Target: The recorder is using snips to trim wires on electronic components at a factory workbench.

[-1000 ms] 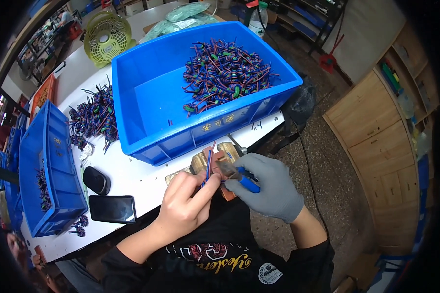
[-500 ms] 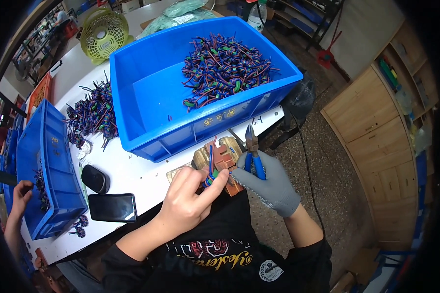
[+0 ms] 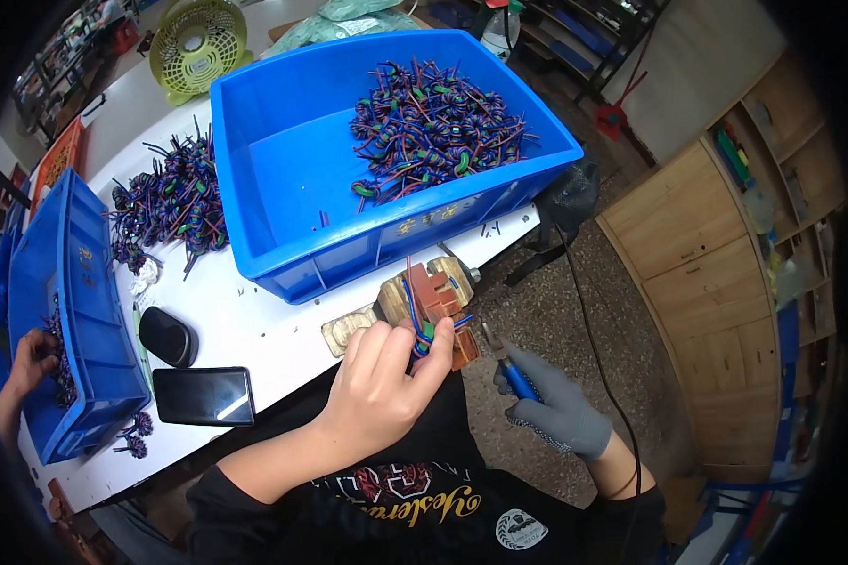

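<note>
My bare left hand [image 3: 377,386] pinches a green ring coil [image 3: 425,334] wound with coloured wire. It holds the coil against a reddish-brown block [image 3: 433,292] fixed on a piece of wood [image 3: 396,299] at the table edge. A blue wire end [image 3: 464,321] sticks out to the coil's right, and other leads run up along the block. My right hand [image 3: 565,410], in a grey glove, is closed on blue-handled cutting pliers [image 3: 516,375]. Their jaws point up and left, just right of the block and apart from the coil.
A large blue bin [image 3: 292,179] behind holds a heap of wound coils [image 3: 443,132]. More coils [image 3: 174,202] lie left of it. A black case [image 3: 168,337], phone [image 3: 204,396] and green fan [image 3: 198,52] are on the table. Another person's hand [image 3: 33,358] reaches into a second bin [image 3: 94,301].
My right hand has moved down and right, and the pliers have swung from upright to leaning left. The coil has shifted slightly right; its blue wire end now shows beside the block.
</note>
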### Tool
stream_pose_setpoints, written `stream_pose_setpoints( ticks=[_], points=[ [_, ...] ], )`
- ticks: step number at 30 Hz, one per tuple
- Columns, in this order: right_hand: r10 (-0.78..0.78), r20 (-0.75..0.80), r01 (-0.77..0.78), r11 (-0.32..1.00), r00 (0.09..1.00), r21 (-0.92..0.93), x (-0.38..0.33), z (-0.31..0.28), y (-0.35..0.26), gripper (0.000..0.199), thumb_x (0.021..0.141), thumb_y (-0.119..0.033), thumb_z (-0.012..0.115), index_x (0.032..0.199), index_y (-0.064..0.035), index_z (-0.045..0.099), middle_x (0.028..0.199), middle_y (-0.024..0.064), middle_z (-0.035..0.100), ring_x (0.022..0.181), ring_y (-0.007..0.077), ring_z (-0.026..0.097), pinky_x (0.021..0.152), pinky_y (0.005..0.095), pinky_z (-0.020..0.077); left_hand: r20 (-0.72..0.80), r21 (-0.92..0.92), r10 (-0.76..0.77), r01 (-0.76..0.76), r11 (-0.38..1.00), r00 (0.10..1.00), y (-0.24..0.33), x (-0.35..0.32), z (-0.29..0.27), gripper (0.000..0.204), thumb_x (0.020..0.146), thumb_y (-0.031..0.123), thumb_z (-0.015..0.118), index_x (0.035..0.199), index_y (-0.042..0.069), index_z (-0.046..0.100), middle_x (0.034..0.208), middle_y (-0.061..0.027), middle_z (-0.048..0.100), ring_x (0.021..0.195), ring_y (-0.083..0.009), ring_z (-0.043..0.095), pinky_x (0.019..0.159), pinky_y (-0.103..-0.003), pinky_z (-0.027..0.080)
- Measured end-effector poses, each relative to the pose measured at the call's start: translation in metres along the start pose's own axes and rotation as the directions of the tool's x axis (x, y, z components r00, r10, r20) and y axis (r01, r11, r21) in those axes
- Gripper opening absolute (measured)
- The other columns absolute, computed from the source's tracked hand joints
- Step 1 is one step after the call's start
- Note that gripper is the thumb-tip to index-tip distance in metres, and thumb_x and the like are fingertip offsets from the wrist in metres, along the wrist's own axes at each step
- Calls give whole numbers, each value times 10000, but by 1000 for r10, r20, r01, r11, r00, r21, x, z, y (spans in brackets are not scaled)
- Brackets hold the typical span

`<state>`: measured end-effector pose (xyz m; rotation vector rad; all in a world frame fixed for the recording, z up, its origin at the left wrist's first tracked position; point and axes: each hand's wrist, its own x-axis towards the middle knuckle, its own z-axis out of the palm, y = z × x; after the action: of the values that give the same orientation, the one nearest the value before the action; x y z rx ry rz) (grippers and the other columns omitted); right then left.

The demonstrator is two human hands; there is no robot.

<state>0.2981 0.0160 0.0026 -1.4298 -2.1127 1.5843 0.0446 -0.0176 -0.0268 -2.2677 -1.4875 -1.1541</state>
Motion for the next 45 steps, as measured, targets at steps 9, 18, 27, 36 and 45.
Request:
stream_pose_setpoints(
  ticks=[9, 18, 27, 36, 45],
  points=[
    [111, 47, -98, 970, 993, -220, 2, -7, -31, 845, 876, -292, 596, 1571, 83, 296, 1417, 322, 515, 1169, 414, 598, 1011, 465, 478, 36, 76, 54, -57, 995, 998, -1, 2, -1, 316, 813, 2, 702, 1128, -19, 691, 807, -46, 395, 703, -172, 371, 629, -297, 362],
    [104, 34, -91, 955, 994, -283, -1, -12, -39, 854, 873, -309, 599, 1569, 85, 299, 1431, 317, 506, 1195, 427, 582, 1037, 460, 460, 50, 85, 64, -68, 994, 997, -3, 3, -2, 295, 827, 7, 687, 1120, -29, 685, 806, -48, 409, 706, -171, 384, 628, -287, 366],
    [237, -7, -234, 954, 971, -190, -12, -24, -45, 851, 790, -163, 622, 1578, 19, 357, 1416, 243, 555, 1200, 359, 573, 1024, 401, 447, 30, 119, 13, -16, 993, 999, 5, 0, 1, 242, 860, 22, 653, 1092, -46, 650, 886, -110, 529, 756, -184, 463, 656, -295, 408],
    [10, 33, -5, 991, 999, -136, 11, -28, -33, 795, 745, -36, 506, 1533, 45, 438, 1157, 166, 647, 918, 229, 571, 818, 302, 479, -59, 41, 4, -2, 999, 998, -1, -4, 2, 240, 880, 2, 649, 1112, -63, 650, 891, -107, 539, 768, -195, 453, 695, -300, 429],
    [-7, -19, 4, 985, 1000, -171, 9, -22, -43, 676, 811, -111, 561, 1465, 52, 508, 1119, 148, 675, 895, 206, 592, 790, 309, 484, -21, 44, 27, -26, 999, 999, -3, -1, 2, 224, 842, 10, 659, 1059, -45, 658, 857, -94, 506, 747, -183, 438, 651, -286, 393]
  ],
)
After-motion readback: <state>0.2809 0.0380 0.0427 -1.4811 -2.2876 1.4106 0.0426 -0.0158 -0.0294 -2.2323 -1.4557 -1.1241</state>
